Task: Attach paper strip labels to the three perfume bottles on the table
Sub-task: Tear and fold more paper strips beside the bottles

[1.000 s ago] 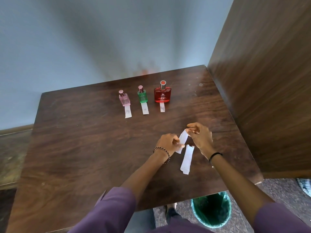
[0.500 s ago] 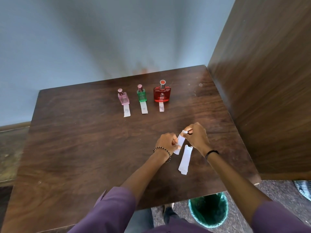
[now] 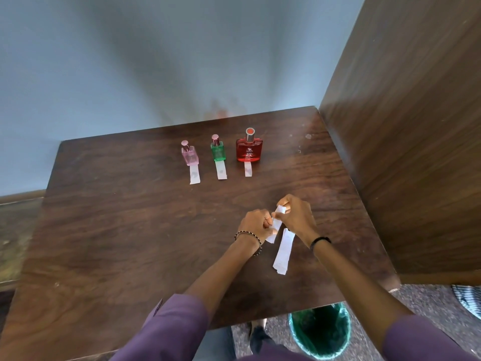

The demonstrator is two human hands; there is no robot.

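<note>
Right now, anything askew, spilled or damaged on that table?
Nothing stands out. The pink bottle, green bottle and red bottle stand upright in a row, each with a paper strip at its base. Both hands hold one strip; spare strips lie beside them. No spill.

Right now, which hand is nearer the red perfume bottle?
Right. The right hand lies below and slightly right of the red perfume bottle; the left hand sits a little lower, roughly below it.
</note>
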